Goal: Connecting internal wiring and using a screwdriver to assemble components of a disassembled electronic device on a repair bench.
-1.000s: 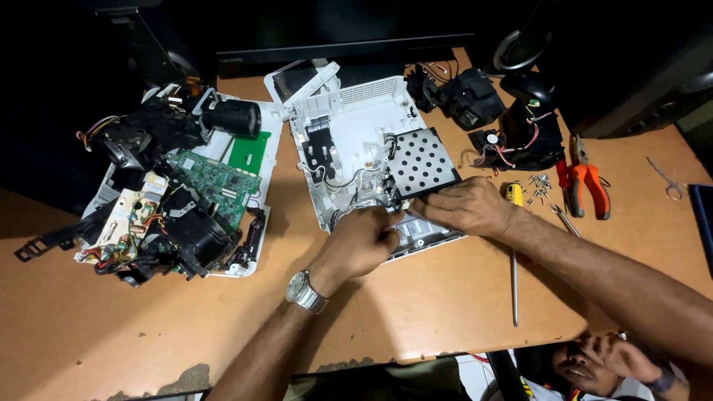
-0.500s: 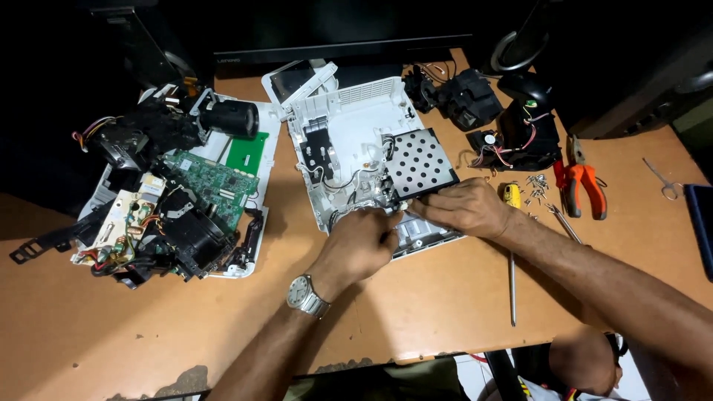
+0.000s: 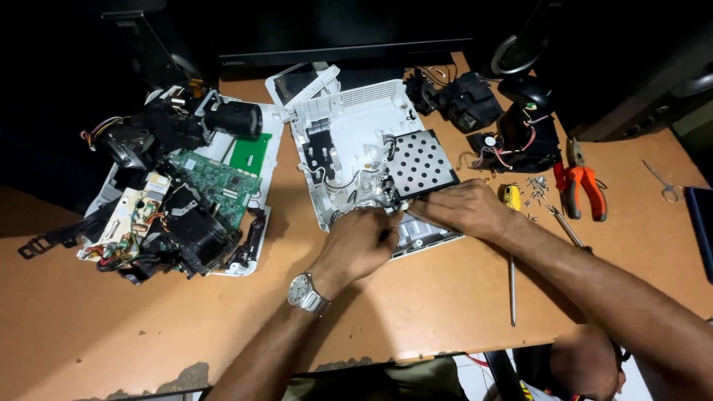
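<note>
Our left hand [image 3: 362, 241] is curled down over the near edge of the opened white plastic device housing [image 3: 349, 141], fingers bent around something small there, though we cannot tell just what they pinch. Our right hand [image 3: 464, 208] lies flatter, pressing on the same near edge just below the square perforated metal plate [image 3: 420, 163], steadying it rather than clenching. The housing sits mid-desk on the brown wooden desk [image 3: 445, 297], tilted a little. To the right lie a long thin screwdriver [image 3: 512, 286], a scatter of small loose screws [image 3: 536, 187] and orange-handled pliers [image 3: 583, 186]; to the left, a pile of removed parts with a green circuit board [image 3: 215, 182]. We judge the risks to be a thin wire near the plate snagging if we pull hard, or a sleeve sweeping the screws off the desk.
</note>
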